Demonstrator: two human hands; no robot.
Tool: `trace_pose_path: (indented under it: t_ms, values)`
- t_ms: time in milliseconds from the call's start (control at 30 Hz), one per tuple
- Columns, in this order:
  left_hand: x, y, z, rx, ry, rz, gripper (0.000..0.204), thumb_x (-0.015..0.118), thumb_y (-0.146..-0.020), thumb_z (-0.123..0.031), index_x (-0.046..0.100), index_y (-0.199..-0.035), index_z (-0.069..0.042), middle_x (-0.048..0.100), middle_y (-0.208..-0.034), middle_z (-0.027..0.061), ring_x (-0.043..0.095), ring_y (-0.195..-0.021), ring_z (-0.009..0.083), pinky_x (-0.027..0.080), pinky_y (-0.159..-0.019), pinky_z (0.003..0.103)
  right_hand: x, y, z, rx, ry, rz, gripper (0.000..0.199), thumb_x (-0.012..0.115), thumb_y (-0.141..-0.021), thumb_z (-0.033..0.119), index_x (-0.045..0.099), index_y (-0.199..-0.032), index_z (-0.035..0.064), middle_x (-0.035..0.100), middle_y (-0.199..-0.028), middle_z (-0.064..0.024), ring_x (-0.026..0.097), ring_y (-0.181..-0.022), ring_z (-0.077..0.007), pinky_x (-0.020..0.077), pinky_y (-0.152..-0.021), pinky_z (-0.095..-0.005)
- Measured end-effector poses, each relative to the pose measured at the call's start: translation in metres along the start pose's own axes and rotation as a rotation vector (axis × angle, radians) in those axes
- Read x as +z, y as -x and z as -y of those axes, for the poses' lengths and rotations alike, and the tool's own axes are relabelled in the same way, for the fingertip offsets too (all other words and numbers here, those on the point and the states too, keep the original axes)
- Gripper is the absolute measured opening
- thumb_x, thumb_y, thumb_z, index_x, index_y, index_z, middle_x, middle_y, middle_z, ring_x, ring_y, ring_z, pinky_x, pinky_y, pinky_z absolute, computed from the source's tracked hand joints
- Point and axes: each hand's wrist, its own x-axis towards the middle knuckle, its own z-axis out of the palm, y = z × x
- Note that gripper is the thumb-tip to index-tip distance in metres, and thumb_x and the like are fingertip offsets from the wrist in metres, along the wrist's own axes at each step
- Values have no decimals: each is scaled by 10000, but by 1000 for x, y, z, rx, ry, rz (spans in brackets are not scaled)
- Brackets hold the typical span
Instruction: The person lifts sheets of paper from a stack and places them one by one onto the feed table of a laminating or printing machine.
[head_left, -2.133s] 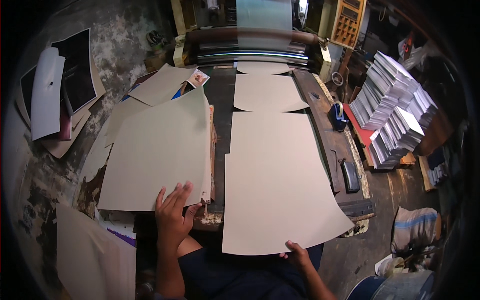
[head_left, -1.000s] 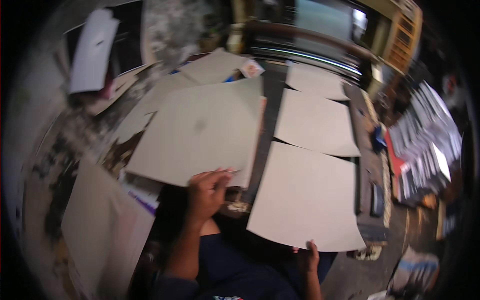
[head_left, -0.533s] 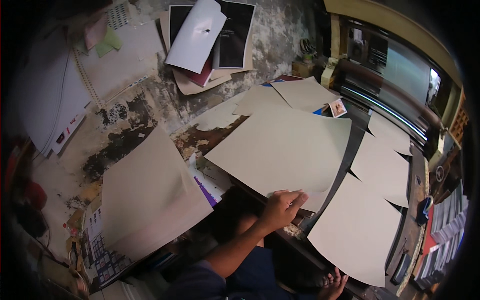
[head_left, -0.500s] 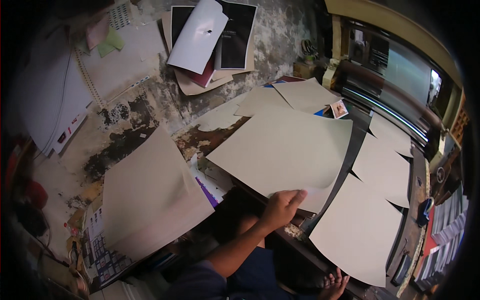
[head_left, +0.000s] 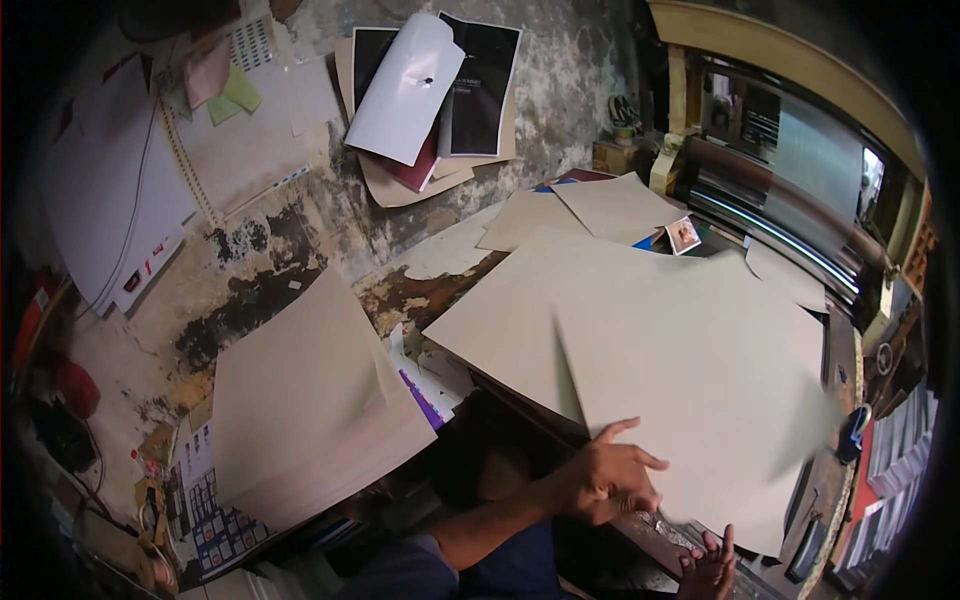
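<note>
A large beige paper sheet (head_left: 700, 390) lies slanting over the right side of the table, its right part blurred by motion. Its left edge stands slightly raised over a second beige sheet (head_left: 500, 320) on the pile beneath. My left hand (head_left: 612, 480) is at the near left corner of the large sheet, thumb and forefinger spread apart, gripping nothing that I can see. Close to the sheet's near edge, my right hand (head_left: 708, 568) has its fingers extended and apart. Whether either hand touches the paper, I cannot tell.
At left rises a thick stack of beige sheets (head_left: 310, 400). A roller machine (head_left: 780, 200) stands at the far right, with another sheet (head_left: 785, 275) before it. A tape roll (head_left: 854, 430) and stacked booklets (head_left: 895, 480) line the right side. Papers (head_left: 410, 95) lean on the stained wall.
The large sheet has shifted right from the middle pile, covering most of the sheets at right. My left hand has moved right and nearer, its pinch opened. My right hand has shifted slightly right.
</note>
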Motion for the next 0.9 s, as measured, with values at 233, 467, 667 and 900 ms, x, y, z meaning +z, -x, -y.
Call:
trace_pose_path:
  t_ms: [233, 467, 667, 900]
  values:
    - [14, 8, -12, 107, -101, 412, 385, 552, -928, -488, 715, -1003, -147, 604, -1309, 46, 281, -1439, 312, 11, -1113, 693, -3, 25, 3, 196, 145, -465, 507, 609, -890, 190, 461, -1325, -23, 552, -1284, -169, 556, -1144, -312, 461, -960, -469]
    - [6, -18, 23, 57, -421, 230, 959, 558, -810, -703, 311, -1488, -72, 272, -1554, 175, 195, -1441, 424, 129, -1126, 632, -27, 68, -39, 335, 26, -636, 202, 663, -891, 131, 605, -1044, 14, 631, -997, -109, 599, -793, -209, 491, -654, -315]
    - [-16, -28, 66, -150, -569, 230, 1177, 677, -647, -763, 304, -1471, -10, 316, -1519, 223, 224, -1427, 438, 161, -1133, 595, -2, 105, -66, 474, 58, -476, 477, 577, -911, 264, 469, -1272, -28, 571, -1193, -147, 599, -1004, -283, 535, -703, -391]
    - [-3, -27, 60, -249, -471, 297, 881, 668, -776, -619, 423, -1444, -99, 368, -1521, 127, 257, -1446, 329, 118, -1169, 523, -7, 138, -65, 548, 125, -324, 474, 524, -979, 370, 516, -1197, -51, 652, -1005, -200, 659, -868, -269, 506, -760, -337]
